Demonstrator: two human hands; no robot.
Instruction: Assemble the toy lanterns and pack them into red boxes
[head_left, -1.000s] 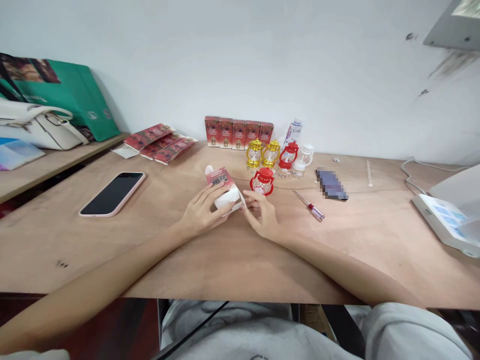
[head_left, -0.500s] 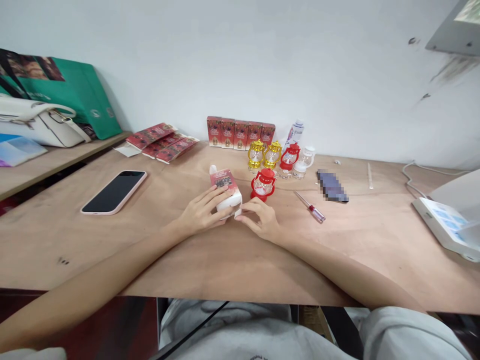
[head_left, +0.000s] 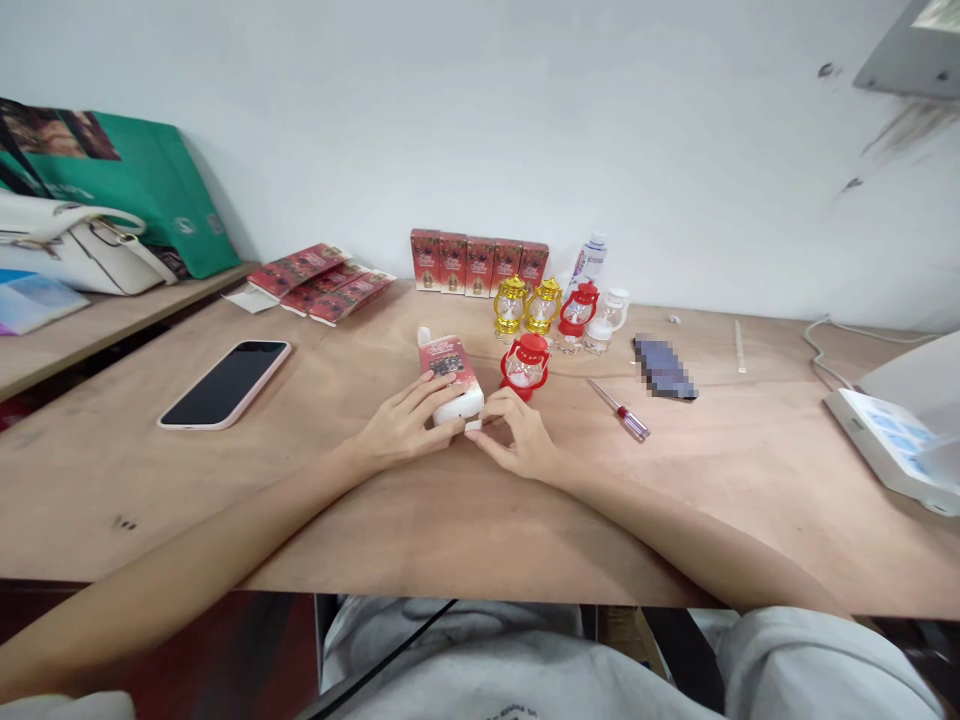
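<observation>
A small red and white cardboard box (head_left: 457, 378) lies on the table, its near end towards me and a white flap standing up at its far end. My left hand (head_left: 401, 422) grips it from the left, fingers over the printed top. At the near end, my right hand (head_left: 519, 435) pinches a white flap of the box between thumb and fingers. Just beyond my right hand stands a red mini lantern (head_left: 526, 366). Farther back are two gold lanterns (head_left: 511, 308), another red lantern (head_left: 578, 310) and a white lantern (head_left: 606, 318).
Several red boxes (head_left: 466, 265) stand along the wall beside a bottle (head_left: 589, 262). Flattened cartons (head_left: 330, 290) and a phone (head_left: 226, 385) lie left. On the right are a screwdriver (head_left: 621, 410), a blurred dark item (head_left: 664, 368) and a white device (head_left: 889, 450).
The near-end flap in my right fingers has shifted slightly, and more of the box's white end shows. My left hand stays on the box.
</observation>
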